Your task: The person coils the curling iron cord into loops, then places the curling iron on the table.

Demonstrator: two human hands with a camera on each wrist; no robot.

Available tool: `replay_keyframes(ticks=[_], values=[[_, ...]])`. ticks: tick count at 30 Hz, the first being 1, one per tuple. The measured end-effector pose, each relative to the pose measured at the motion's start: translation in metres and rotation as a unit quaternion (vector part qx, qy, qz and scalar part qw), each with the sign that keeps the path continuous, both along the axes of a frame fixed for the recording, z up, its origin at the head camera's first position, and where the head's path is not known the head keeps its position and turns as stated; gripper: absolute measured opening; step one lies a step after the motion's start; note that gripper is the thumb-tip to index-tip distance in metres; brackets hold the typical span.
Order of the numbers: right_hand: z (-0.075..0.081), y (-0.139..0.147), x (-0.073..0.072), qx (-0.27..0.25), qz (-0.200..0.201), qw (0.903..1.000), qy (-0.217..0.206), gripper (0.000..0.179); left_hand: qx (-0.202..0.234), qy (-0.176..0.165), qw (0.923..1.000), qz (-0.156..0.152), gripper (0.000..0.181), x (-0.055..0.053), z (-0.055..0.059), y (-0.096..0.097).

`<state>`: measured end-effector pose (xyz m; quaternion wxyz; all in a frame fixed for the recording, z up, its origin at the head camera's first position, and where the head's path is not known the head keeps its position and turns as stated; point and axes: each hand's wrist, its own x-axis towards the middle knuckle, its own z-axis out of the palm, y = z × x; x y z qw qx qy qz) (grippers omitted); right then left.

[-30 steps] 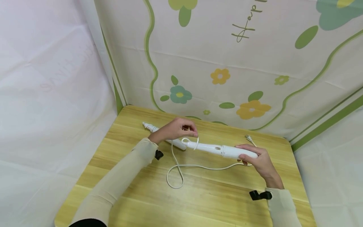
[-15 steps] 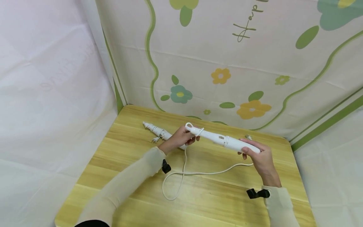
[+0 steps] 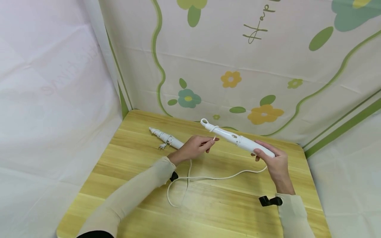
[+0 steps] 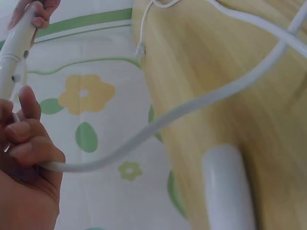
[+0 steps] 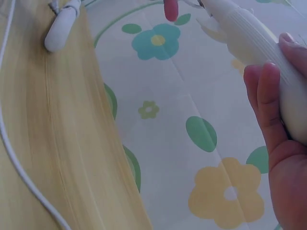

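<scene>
- On floral fabric backdrop [image 3: 208, 59]: reads "Hap" in dark green script lettering [image 3: 259, 22]; turned on its side, running upward from capital H; cut off by upper edge of head view, with only a sliver visible beyond the "p".
- On pale sheet [image 3: 59, 132] at left: marked with faint pinkish lettering [image 3: 69, 71]; too dim to read reliably.

The left arm [image 3: 128, 195] stretches far and right, the left hand [image 3: 192, 147] pinching; the right arm [image 3: 294, 213] reaches from near right, the right hand [image 3: 275, 162] gripping.
</scene>
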<state>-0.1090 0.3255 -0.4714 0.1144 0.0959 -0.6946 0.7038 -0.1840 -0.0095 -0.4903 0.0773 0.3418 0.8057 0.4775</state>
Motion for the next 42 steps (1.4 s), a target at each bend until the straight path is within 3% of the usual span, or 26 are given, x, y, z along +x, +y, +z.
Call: replay_keyframes(ticks=[3,7,14,16,22,25,26,28,33,36,39,42], values=[[-0.001,0.001,-0.001,0.017,-0.002,0.9998,0.005,0.032,-0.062,0.081,0.9947,0.011,0.036,0.002,0.008,-0.007],[-0.004,0.002,-0.002,0.022,0.003,0.9996,0.016,0.033,-0.103,0.153,0.9828,0.006,0.03,0.004,0.018,-0.013],[-0.009,0.003,-0.001,0.053,0.006,0.9984,0.016,0.032,-0.154,0.226,0.9617,0.012,0.023,0.007,0.028,-0.022],[-0.011,0.004,-0.001,0.067,0.004,0.9977,0.01,0.032,-0.174,0.246,0.9534,0.015,0.023,0.007,0.029,-0.025],[-0.013,0.004,0.004,0.142,-0.004,0.9889,-0.043,0.031,-0.237,0.327,0.9148,-0.006,0.02,0.005,0.036,-0.031],[-0.011,0.005,0.006,0.171,0.017,0.983,-0.066,0.032,-0.25,0.338,0.9069,-0.034,0.017,0.003,0.042,-0.035],[-0.011,0.007,0.007,0.177,0.027,0.9815,-0.068,0.032,-0.251,0.334,0.9076,-0.044,0.016,0.002,0.044,-0.036],[-0.011,0.009,0.008,0.194,0.045,0.9773,-0.071,0.031,-0.24,0.312,0.917,-0.066,0.013,0.0,0.048,-0.039],[-0.011,0.014,0.012,0.217,0.084,0.9703,-0.065,0.03,-0.177,0.206,0.9557,-0.113,0.009,-0.007,0.055,-0.045],[-0.011,0.015,0.013,0.21,0.102,0.9702,-0.064,0.03,-0.136,0.134,0.9725,-0.133,0.009,-0.01,0.058,-0.048],[-0.01,0.017,0.014,0.205,0.117,0.9699,-0.06,0.03,-0.101,0.075,0.9804,-0.152,0.01,-0.014,0.059,-0.05],[-0.01,0.019,0.016,0.199,0.131,0.9695,-0.056,0.03,-0.072,0.029,0.9827,-0.168,0.013,-0.017,0.06,-0.051]])
